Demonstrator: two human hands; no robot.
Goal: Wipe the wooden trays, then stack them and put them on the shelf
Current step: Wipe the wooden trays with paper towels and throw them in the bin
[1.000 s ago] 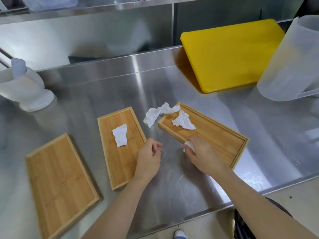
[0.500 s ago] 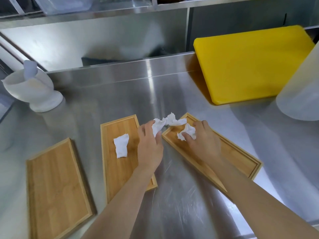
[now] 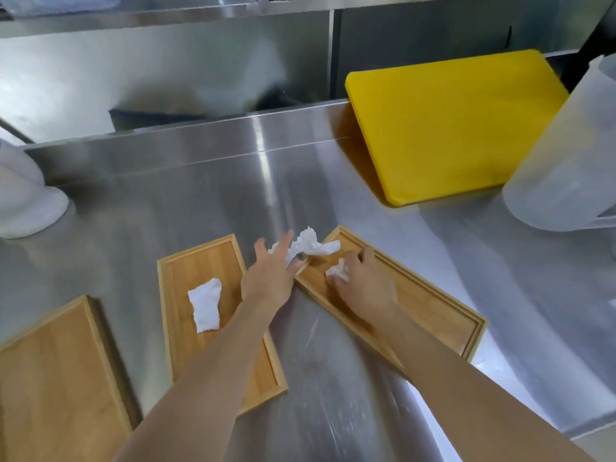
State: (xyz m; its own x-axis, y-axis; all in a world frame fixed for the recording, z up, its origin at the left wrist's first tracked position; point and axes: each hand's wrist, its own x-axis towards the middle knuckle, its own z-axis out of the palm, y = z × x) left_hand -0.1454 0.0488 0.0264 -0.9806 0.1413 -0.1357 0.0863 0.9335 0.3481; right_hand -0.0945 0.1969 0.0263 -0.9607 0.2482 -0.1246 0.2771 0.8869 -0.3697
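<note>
Three wooden trays lie on the steel counter: a left tray [image 3: 53, 371], a middle tray [image 3: 200, 261] with a folded white tissue [image 3: 205, 303] on it, and a right tray [image 3: 433, 308]. My left hand [image 3: 271, 276] reaches with fingers spread onto a crumpled white tissue [image 3: 311, 245] lying between the middle and right trays. On the right tray, my right hand [image 3: 360, 285] rests with its fingers closed on a small wad of tissue [image 3: 337, 271].
A yellow cutting board [image 3: 450, 125] leans against the back wall at the right. A translucent plastic jug [image 3: 566, 161] stands at the far right. At the left edge stands a white mortar-like bowl [image 3: 23, 201]. A steel shelf [image 3: 166, 11] runs overhead.
Both hands moved forward from the counter's near side to the tissues. My right hand went onto the right tray and closed on the small wad; my left hand spread over the crumpled tissue.
</note>
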